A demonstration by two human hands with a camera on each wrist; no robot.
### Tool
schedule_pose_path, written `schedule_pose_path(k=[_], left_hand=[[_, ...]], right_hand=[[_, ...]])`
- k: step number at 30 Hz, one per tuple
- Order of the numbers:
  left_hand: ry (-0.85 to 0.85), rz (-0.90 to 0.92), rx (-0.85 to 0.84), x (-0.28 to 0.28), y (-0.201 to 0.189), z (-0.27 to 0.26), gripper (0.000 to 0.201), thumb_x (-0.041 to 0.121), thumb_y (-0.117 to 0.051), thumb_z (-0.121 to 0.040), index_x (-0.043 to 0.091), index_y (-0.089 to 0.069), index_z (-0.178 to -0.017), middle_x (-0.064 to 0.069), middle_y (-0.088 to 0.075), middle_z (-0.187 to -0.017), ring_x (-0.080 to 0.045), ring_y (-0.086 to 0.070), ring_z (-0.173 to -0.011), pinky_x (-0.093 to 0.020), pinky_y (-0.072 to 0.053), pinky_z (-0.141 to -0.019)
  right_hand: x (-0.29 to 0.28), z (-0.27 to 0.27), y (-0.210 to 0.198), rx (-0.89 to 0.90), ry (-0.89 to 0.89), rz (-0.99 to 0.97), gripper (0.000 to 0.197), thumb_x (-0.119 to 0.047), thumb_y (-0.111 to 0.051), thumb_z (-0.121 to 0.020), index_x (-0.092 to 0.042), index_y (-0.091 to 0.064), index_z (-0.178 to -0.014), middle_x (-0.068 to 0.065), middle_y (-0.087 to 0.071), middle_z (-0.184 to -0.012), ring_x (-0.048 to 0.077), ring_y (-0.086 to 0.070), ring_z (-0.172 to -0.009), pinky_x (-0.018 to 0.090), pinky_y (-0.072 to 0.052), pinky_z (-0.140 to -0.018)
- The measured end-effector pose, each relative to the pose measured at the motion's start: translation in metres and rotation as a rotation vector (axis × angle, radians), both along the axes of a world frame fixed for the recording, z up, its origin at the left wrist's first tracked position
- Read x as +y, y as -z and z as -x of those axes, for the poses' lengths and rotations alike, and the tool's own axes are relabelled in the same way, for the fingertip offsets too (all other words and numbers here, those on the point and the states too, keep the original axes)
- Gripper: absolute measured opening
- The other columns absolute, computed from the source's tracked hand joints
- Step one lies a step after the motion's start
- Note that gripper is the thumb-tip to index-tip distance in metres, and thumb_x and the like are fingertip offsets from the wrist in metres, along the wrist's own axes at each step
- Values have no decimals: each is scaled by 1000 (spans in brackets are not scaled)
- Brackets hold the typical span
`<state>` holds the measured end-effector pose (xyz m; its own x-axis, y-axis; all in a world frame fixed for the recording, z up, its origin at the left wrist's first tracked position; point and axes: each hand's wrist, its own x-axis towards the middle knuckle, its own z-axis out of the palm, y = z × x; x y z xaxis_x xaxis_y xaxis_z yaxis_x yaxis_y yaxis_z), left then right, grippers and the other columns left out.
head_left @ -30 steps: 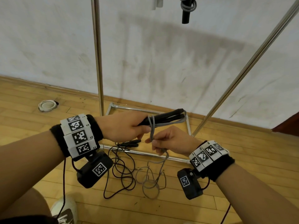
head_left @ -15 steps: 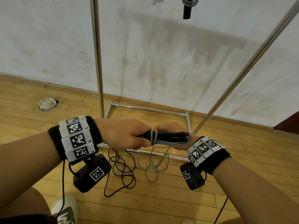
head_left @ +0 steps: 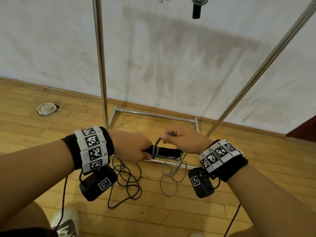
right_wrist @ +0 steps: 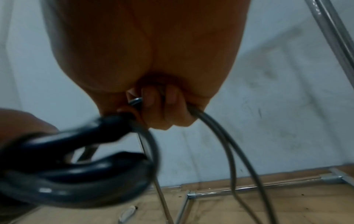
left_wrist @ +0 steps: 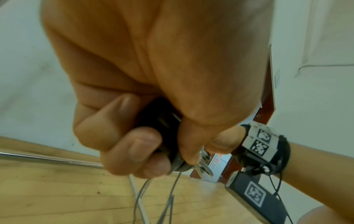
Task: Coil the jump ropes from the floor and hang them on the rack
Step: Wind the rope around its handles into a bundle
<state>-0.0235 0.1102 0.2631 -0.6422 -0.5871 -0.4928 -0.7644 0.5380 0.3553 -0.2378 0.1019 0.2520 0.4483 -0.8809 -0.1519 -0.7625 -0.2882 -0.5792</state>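
Since a second ago the right hand point(head_left: 183, 140) has risen from below the black handles point(head_left: 168, 151) to above them, its grip pinching the grey rope point(head_left: 158, 142), which is looped around the handles. The left hand point(head_left: 131, 145) has its grip clamped round the handles' near end. Loose grey cord point(head_left: 171, 177) trails down to the wooden floor point(head_left: 171, 216), beside a dark jump rope point(head_left: 126, 182) lying tangled there. Behind stand the metal rack point(head_left: 100, 65) and a stained white wall point(head_left: 179, 57). One coiled rope point(head_left: 196, 6) hangs at the top edge. A white ring point(head_left: 46, 108) lies on the floor at left.
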Motion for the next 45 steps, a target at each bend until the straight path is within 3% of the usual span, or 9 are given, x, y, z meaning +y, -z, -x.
schedule_pose_path(k=[4,15,22,26,29,33,38,43,45], left_hand=[[-75,36,1,-6,1,-1,23,40,-45,-101,24,-54,-88,-3,-64,-85,-17,-55,-65,-36,-52,-67],[-256,148,297,-20,-5,-11,21,37,-47,-101,24,-53,-85,1,-60,-76,-14,-54,-62,-33,-48,-62],[-297,27,594,-16,-15,-18,17,27,-51,-101,18,-56,-88,7,-55,-64,-10,-50,-56,-32,-46,-57],[-259,-31,640,-11,-22,-20,16,25,-51,-101,18,-56,-88,5,-55,-63,-16,-50,-57,-37,-46,-57],[-243,-72,645,-8,-24,-20,14,21,-51,-102,13,-56,-91,5,-54,-63,-15,-48,-56,-35,-44,-56],[-200,-140,610,-2,-27,-20,14,22,-50,-102,16,-56,-91,6,-54,-64,-13,-48,-57,-32,-43,-56],[-132,-180,566,6,-35,-21,15,28,-51,-102,22,-56,-89,5,-57,-64,-11,-50,-55,-25,-44,-54],[-41,-204,432,12,-34,-17,17,29,-51,-102,19,-55,-89,7,-56,-67,-9,-49,-57,-24,-43,-56],[-9,-199,365,13,-30,-15,20,31,-51,-101,22,-53,-84,5,-55,-68,-10,-48,-57,-27,-44,-57]], right_hand=[[4,-9,-10,-196,134,-121,45,-39,-42,-99,-20,-69,-68,-9,-49,-51,5,-42,-48,29,-38,-61],[16,-11,-12,-458,164,-168,13,-3,-62,-93,-9,-72,-100,6,-75,-79,16,-73,-71,21,-56,-64],[28,-18,-1,-602,208,-96,32,-31,-61,-96,-5,-75,-82,-5,-67,-58,4,-51,-46,16,-42,-49],[29,-15,2,-574,168,-7,29,-41,-58,-92,-22,-77,-81,-6,-61,-56,3,-45,-46,14,-38,-50],[29,-11,6,-561,61,5,37,-16,-57,-98,-42,-73,-77,4,-71,-77,8,-50,-54,20,-44,-56],[25,-6,10,-468,-11,-8,34,-4,-56,-97,-35,-67,-88,-14,-69,-76,3,-61,-67,17,-50,-69],[23,-1,16,-237,-4,-13,28,-61,-51,-91,-41,-69,-80,-10,-66,-63,4,-59,-54,16,-47,-56],[12,11,17,-191,-51,-140,17,-2,-57,-94,-15,-64,-85,-2,-65,-76,13,-55,-67,35,-44,-63],[7,11,14,-11,-64,-84,22,-4,-62,-92,-20,-60,-76,-2,-60,-73,8,-48,-64,28,-39,-58]])
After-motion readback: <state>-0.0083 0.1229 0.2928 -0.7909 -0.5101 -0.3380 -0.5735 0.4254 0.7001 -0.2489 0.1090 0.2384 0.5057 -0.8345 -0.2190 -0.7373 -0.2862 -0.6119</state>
